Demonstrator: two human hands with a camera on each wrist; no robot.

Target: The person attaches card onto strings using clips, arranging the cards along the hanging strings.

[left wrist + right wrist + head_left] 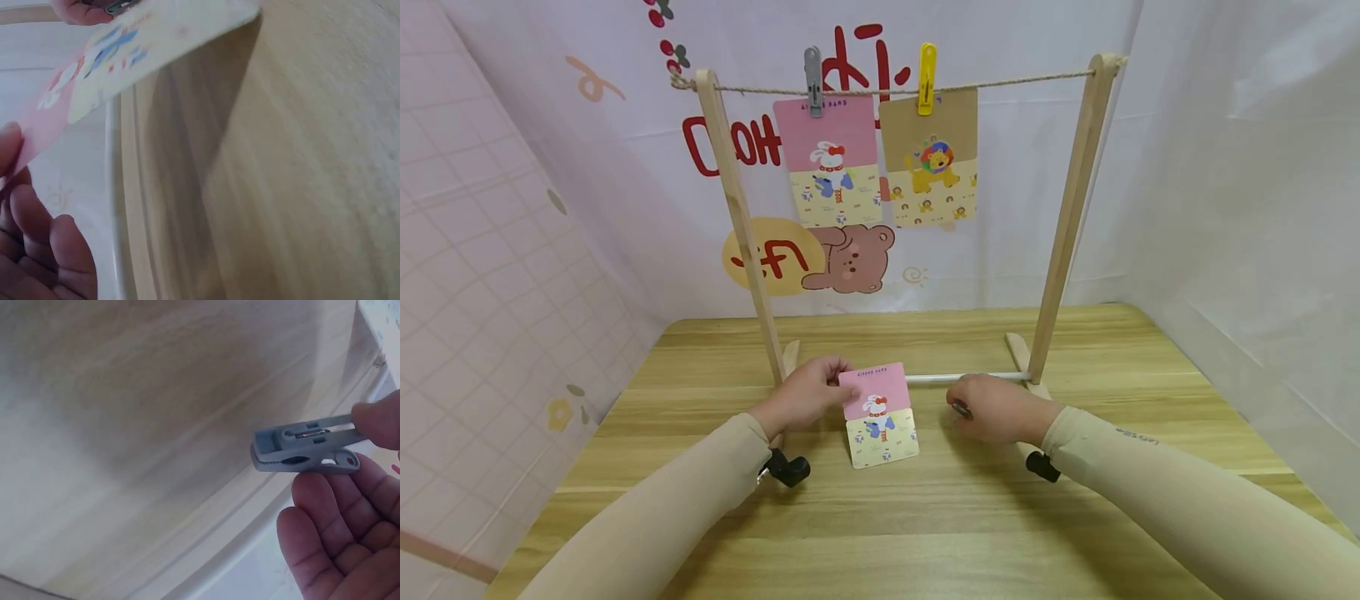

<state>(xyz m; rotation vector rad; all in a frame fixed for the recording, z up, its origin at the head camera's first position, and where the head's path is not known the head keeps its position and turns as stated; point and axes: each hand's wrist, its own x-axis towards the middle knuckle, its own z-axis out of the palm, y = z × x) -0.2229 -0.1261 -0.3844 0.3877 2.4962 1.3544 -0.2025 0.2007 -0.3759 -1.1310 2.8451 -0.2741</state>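
My left hand (811, 390) pinches the top corner of a pink and yellow card (880, 433) with a white rabbit on it. In the left wrist view the card (125, 59) tilts above the tabletop and casts a shadow there. My right hand (1000, 408) holds a grey clothespin (306, 447) between thumb and fingers, its jaws closed on nothing. Above, a grey clothespin (814, 82) fastens a rabbit card (829, 158) to a rope (1015, 82). Beside it a yellow clothespin (927, 79) fastens a tan lion card (928, 167) to the same rope.
The rope runs between two wooden posts (741, 225) (1071, 217) that stand on wooden feet. A white rod (932, 378) joins the posts low down, behind my hands. All this stands on a wood-grain table (880, 517), with a printed white curtain (1000, 250) behind.
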